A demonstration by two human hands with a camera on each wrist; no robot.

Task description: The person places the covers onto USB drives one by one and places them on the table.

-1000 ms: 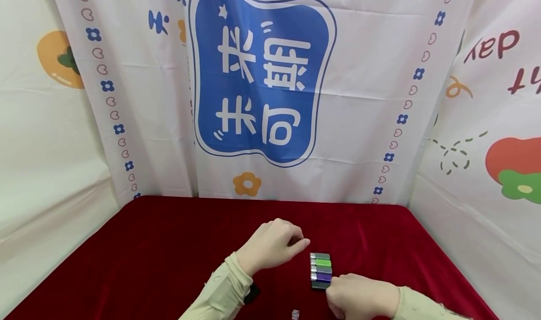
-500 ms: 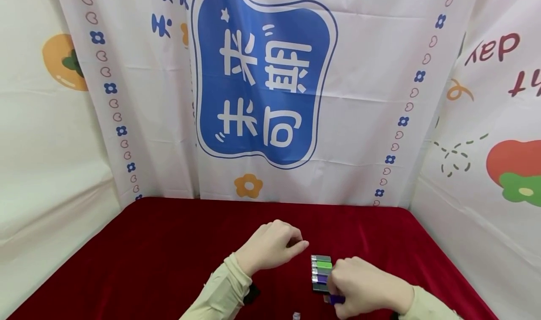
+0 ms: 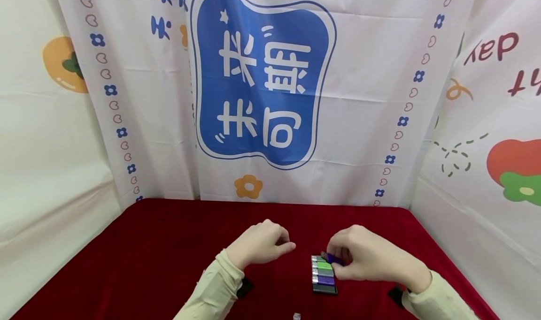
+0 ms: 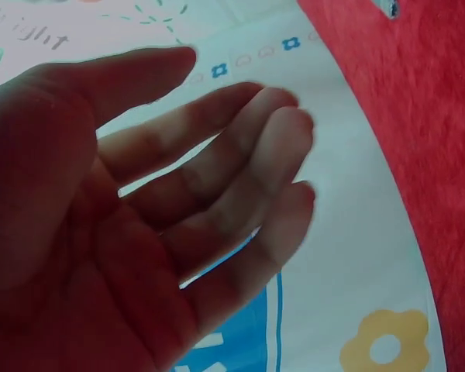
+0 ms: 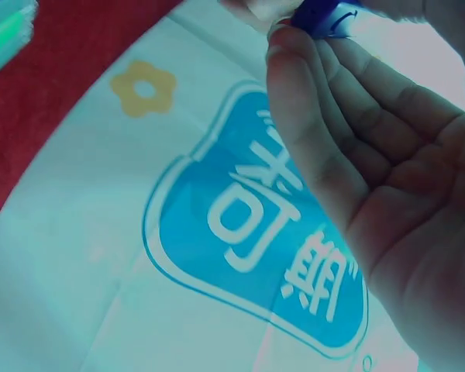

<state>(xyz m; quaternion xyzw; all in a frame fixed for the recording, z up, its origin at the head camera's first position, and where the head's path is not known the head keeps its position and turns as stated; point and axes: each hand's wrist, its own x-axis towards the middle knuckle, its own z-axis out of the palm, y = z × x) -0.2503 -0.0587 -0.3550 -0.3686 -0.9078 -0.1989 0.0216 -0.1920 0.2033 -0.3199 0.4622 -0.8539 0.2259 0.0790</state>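
My right hand [image 3: 365, 254] pinches a purple lighter [image 3: 334, 259] between thumb and fingers, just above the far end of a row of lighters. In the right wrist view the held lighter [image 5: 322, 17] shows at the fingertips, partly cut off by the top edge. The row lies side by side on the cloth: a grey lighter at the far end, then a green lighter [image 3: 324, 266], a grey one, a purple lighter [image 3: 325, 280] and a dark lighter [image 3: 324, 289] nearest me. Left of them hovers my left hand [image 3: 264, 242], fingers loosely bent, palm bare in its wrist view.
A dark red cloth [image 3: 169, 245] covers the table. A small clear block [image 3: 297, 316] sits at the bottom edge. Dark pieces [image 3: 245, 287] show beside both wrists. White printed curtains [image 3: 359, 123] stand at the back and sides.
My right hand came up from the near end of the row with a purple lighter and moved to the far end, uncovering the dark lighter. My left hand shifted slightly left.
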